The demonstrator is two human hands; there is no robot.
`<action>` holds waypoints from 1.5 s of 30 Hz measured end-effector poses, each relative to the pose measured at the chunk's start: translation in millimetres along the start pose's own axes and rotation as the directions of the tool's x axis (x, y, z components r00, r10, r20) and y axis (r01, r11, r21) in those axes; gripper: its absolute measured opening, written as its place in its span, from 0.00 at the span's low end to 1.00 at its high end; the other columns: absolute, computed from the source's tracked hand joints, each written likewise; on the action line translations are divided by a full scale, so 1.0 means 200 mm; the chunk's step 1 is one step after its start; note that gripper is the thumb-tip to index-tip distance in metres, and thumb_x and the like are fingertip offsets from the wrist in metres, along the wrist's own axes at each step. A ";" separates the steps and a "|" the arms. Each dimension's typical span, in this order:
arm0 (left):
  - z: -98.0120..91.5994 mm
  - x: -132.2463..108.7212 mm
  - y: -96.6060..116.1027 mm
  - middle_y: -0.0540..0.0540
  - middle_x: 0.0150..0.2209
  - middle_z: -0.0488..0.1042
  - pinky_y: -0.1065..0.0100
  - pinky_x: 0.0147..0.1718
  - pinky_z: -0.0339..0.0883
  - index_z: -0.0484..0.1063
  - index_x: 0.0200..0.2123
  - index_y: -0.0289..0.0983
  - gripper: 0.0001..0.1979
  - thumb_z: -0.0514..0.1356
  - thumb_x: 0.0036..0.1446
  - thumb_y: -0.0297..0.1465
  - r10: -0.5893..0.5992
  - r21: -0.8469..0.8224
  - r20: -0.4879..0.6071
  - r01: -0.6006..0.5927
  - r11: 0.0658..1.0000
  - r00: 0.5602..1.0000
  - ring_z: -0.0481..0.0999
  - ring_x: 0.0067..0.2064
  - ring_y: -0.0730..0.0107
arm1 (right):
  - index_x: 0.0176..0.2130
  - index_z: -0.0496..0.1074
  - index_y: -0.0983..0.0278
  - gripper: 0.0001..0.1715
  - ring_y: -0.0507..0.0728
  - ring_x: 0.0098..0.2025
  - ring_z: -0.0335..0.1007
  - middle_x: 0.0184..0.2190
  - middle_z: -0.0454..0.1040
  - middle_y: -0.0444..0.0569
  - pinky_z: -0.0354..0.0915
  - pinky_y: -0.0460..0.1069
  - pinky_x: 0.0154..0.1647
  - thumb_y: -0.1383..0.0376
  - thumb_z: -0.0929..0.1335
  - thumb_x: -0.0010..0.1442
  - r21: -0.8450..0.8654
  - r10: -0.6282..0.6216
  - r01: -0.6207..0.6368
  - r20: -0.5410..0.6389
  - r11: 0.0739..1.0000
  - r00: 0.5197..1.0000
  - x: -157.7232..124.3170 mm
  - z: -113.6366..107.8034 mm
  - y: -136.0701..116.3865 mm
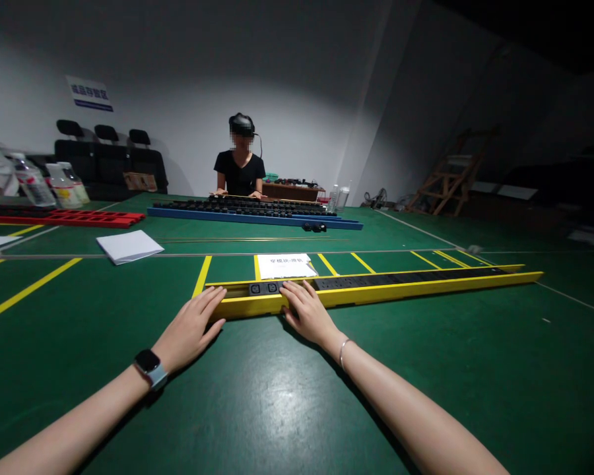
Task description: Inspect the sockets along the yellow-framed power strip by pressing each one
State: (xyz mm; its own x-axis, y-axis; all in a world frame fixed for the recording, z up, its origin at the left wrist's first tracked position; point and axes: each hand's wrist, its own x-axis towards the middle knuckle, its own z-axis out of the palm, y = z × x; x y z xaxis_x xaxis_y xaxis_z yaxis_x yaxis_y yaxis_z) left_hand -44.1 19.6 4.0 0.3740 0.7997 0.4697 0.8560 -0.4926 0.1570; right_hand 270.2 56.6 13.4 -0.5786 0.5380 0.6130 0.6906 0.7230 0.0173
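A long yellow rail lies across the table in front of me, with black socket modules in its channel. My left hand holds the rail's left end, fingers over the top and thumb at the near side. Farther right, my right hand grips the rail across its near wall. Its fingertips reach into the channel, at the right end of a short black socket module; whether they press on it is hidden. Between this module and the longer black row, part of the channel is covered by my right hand.
Behind the rail lies a white paper label; a folded white sheet is farther left. Across the green table, a person sits behind blue rails with black parts. Red rails and bottles stand at left.
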 end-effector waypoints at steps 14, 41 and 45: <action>0.01 -0.01 -0.02 0.41 0.58 0.65 0.50 0.60 0.59 0.56 0.62 0.42 0.26 0.50 0.62 0.40 -0.061 -0.066 0.025 0.062 0.996 0.998 0.65 0.60 0.55 | 0.58 0.64 0.63 0.24 0.59 0.61 0.62 0.57 0.69 0.55 0.50 0.63 0.66 0.69 0.63 0.62 0.016 0.027 -0.026 -0.026 1.000 0.999 0.00 0.01 0.01; 0.00 -0.01 -0.01 0.42 0.58 0.65 0.54 0.58 0.62 0.55 0.62 0.43 0.26 0.49 0.62 0.40 -0.087 -0.093 0.070 0.093 0.991 0.994 0.68 0.57 0.57 | 0.56 0.69 0.55 0.26 0.70 0.65 0.48 0.59 0.60 0.57 0.47 0.69 0.63 0.61 0.69 0.58 -0.163 0.219 -0.224 -0.052 0.961 0.974 -0.04 0.01 0.02; 0.00 -0.01 -0.01 0.42 0.58 0.64 0.54 0.58 0.61 0.54 0.63 0.43 0.26 0.49 0.63 0.40 -0.092 -0.096 0.081 0.100 0.990 0.992 0.68 0.57 0.58 | 0.56 0.69 0.55 0.25 0.69 0.64 0.50 0.58 0.60 0.58 0.47 0.69 0.63 0.60 0.69 0.58 -0.168 0.251 -0.258 -0.060 0.952 0.966 -0.05 0.00 0.02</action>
State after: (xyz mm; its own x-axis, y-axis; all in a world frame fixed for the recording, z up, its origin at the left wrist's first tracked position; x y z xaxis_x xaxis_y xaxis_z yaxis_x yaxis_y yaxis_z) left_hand -46.2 18.7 2.4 0.3211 0.8668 0.3815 0.8510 -0.4409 0.2854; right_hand 278.2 54.1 6.9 -0.3598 0.6753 0.6439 0.8791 0.4765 -0.0085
